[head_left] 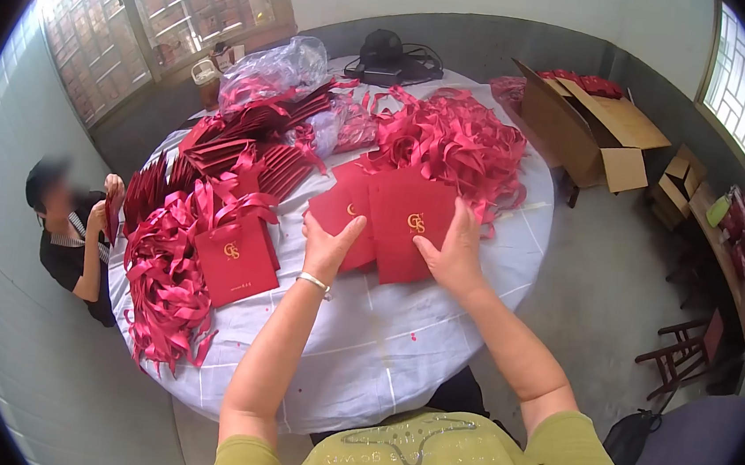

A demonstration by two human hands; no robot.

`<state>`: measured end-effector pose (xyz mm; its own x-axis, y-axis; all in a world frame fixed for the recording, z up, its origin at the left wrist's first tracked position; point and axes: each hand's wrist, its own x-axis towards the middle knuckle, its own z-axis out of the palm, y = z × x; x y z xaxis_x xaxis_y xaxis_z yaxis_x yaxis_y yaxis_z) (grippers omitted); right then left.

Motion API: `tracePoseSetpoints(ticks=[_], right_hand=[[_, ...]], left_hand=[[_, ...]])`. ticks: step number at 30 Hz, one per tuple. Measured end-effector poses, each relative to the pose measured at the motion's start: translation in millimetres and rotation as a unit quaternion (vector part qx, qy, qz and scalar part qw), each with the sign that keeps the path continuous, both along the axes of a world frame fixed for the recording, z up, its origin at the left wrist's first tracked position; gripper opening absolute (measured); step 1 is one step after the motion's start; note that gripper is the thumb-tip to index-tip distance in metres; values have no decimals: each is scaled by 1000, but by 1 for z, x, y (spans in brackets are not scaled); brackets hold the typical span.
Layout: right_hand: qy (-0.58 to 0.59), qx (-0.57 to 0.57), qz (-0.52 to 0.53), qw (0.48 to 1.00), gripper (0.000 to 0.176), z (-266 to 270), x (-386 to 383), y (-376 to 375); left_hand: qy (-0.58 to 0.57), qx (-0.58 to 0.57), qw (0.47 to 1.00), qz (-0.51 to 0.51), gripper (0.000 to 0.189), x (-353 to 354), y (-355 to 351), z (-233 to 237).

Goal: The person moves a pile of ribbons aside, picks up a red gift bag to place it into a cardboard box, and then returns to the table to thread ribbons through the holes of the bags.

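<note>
Two groups of flat red paper gift bags with gold lettering lie fanned before me. My left hand (pixel 329 248) grips the left red gift bag (pixel 332 207), thumb across its front and fingers at its left edge. My right hand (pixel 457 253) holds the right red gift bag (pixel 394 234) by its right side, thumb near the gold letters. This right bag overlaps the left one. Behind them spreads a heap of pink-red ribbons (pixel 456 138). Left of my left hand lies another red gift bag (pixel 233 260) beside more ribbon handles (pixel 168 294).
Folded red bags (pixel 229 145) and clear plastic wrap (pixel 280 69) cover the far left of the round white-clothed table (pixel 362 356). A person (pixel 76 233) at the left holds something red. Open cardboard boxes (pixel 576 131) and a wooden stool (pixel 681 352) stand at the right.
</note>
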<state>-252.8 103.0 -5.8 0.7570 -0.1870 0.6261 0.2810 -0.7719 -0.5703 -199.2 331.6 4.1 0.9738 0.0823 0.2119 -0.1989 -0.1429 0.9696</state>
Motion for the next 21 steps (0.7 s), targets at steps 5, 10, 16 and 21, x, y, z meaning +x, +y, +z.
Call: tracePoseSetpoints(ticks=[5, 10, 16, 21], right_hand=[[61, 120, 65, 989, 99, 2, 11, -5], [43, 40, 126, 990, 116, 17, 17, 21], [193, 3, 74, 978, 139, 52, 39, 12], [259, 212, 223, 915, 143, 34, 62, 7]], left_hand=[[29, -112, 993, 14, 71, 5, -3, 10], [23, -154, 984, -85, 68, -9, 2, 30], [63, -100, 992, -30, 93, 3, 2, 12], [64, -174, 982, -32, 84, 3, 3, 13]])
